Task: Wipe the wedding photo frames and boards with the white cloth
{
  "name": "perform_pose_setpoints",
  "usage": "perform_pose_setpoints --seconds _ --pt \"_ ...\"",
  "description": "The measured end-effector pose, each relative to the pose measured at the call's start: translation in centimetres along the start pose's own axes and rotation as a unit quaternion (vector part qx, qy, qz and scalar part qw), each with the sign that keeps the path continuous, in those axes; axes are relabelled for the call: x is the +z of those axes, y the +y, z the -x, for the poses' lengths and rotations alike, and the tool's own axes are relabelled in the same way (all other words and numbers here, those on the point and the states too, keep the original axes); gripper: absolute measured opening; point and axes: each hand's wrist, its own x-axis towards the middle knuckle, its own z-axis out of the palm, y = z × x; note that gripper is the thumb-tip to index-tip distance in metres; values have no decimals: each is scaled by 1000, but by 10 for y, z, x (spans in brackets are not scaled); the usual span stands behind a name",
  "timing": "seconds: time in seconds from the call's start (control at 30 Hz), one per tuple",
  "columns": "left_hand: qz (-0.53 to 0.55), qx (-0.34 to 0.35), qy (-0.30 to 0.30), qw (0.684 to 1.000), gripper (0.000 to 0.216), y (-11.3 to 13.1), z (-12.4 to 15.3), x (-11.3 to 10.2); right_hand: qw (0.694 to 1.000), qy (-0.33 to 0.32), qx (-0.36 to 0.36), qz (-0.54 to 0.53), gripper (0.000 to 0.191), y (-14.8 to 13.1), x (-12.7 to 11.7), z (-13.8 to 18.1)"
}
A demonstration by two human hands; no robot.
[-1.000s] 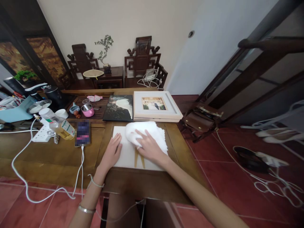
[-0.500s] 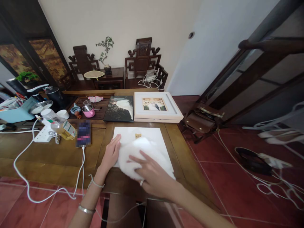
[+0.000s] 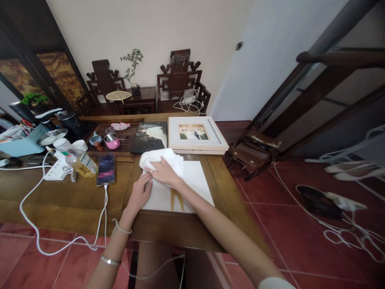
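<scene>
A white board [image 3: 197,180] lies flat at the table's near edge, with a gold-coloured shape [image 3: 177,200] on its face. My right hand [image 3: 165,171] presses a fluffy white cloth [image 3: 176,159] onto the board's far left part, its fingers on the cloth. Against the board's left edge rests my left hand [image 3: 140,193], fingers extended and close to the right hand's fingertips. The cloth and my right forearm hide part of the board and of the gold shape.
Behind the board lie a dark picture panel [image 3: 149,137] and a pale framed photo [image 3: 219,138]. To the left are a phone [image 3: 106,168] on a cable, a bottle of yellowish liquid [image 3: 82,164], a power strip [image 3: 57,170] and a pink cup [image 3: 112,141].
My right hand has slid the cloth from the board's near right part to its far left corner. More of the gold shape is uncovered. My left hand stays at the left edge.
</scene>
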Motion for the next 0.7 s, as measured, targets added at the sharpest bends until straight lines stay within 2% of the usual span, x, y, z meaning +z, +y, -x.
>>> perform_pose_setpoints --seconds 0.07,0.17,0.27,0.37,0.43,0.53,0.63,0.7 --pt "-1 1 1 1000 35 -1 0 0 1000 0 8 -6 34 2 0 0" --pt "-1 -5 0 1000 35 -2 0 1 999 7 47 -13 38 24 -9 16" --pt "1 -6 -1 1000 35 -1 1 2 994 19 107 -10 43 59 -23 44" --pt "3 -11 -3 1000 37 0 1 3 990 33 138 3 35 84 -34 80" --pt "4 -12 -10 1000 39 1 1 3 995 38 91 17 28 87 -35 108" --pt "-5 -13 -24 1000 41 1 2 3 999 35 -6 25 20 72 -32 155" --pt "-25 -15 -36 999 42 1 2 3 999 16 -50 8 16 48 -31 197" --pt "-37 -14 -44 998 43 2 1 3 998 -6 -67 -4 16 37 -33 213"
